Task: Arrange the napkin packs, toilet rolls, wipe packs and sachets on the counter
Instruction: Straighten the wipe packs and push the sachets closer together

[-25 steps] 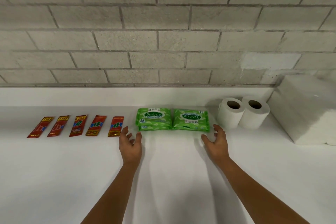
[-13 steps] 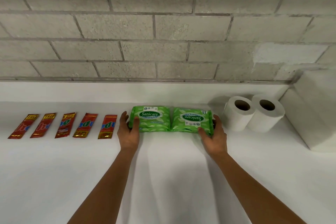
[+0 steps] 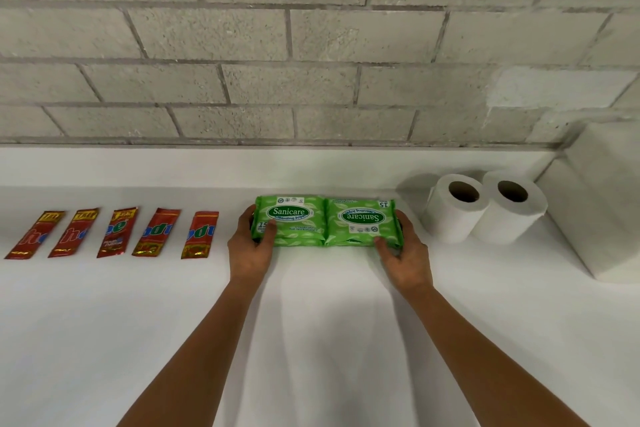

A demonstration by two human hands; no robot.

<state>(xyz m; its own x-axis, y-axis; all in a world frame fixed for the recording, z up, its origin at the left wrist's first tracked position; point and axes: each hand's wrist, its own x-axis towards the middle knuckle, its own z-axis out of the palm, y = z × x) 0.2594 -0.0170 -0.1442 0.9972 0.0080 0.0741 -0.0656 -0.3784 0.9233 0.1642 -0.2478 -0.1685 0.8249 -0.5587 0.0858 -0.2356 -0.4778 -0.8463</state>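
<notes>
The left hand [image 3: 250,246] and right hand [image 3: 405,255] squeeze two soft, squishy wipe packs [image 3: 325,222] together by their outer ends, near the counter's [image 3: 311,340] back edge.

You get a bright, even picture, with soft light from above and slightly behind you. Your arms throw faint, diffuse shadows on the white counter [image 3: 104,340], and the rolls [image 3: 485,208] cast a soft shadow to their left on the back ledge. The counter is near washed out, with little texture. The wide lens bows the block wall [image 3: 311,45] at the edges. Focus is fair; small print looks soft.
</notes>
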